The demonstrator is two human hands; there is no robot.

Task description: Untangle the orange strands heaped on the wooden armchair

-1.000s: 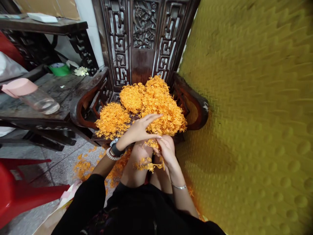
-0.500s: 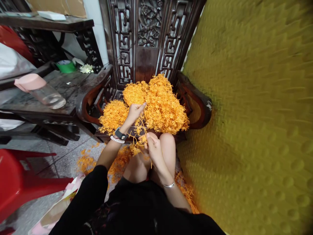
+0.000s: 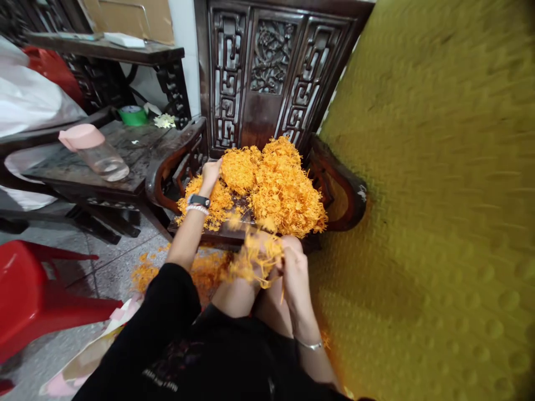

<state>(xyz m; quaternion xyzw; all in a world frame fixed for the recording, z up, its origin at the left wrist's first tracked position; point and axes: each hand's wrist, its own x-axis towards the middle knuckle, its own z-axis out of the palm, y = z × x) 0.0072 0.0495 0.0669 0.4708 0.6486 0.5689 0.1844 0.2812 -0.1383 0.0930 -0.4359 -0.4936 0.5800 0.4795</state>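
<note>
My right hand (image 3: 295, 270) is closed over my knees. From it hangs a loose bunch of orange flower-like strands (image 3: 263, 256), blurred by motion. My left hand (image 3: 211, 174) is raised further forward with its fingers pinched together. It is beside the middle orange heap (image 3: 240, 171) and above the left orange heap (image 3: 216, 205); whatever its fingertips hold is too small to make out. A bigger orange heap (image 3: 288, 195) fills the right part of the dark wooden chair seat (image 3: 229, 229).
Carved wooden chair arms (image 3: 353, 195) flank the heaps. A textured yellow surface (image 3: 438, 195) rises close on my right. On the left side table stand a pink-capped bottle (image 3: 102, 156) and green tape roll (image 3: 132, 115). A red stool (image 3: 25, 295) and fallen orange bits (image 3: 146, 273) are lower left.
My left hand has gone from above the strands at my knees forward and left to the heaps. My right hand has shifted right with its bunch, which is swinging. The view has also shifted.
</note>
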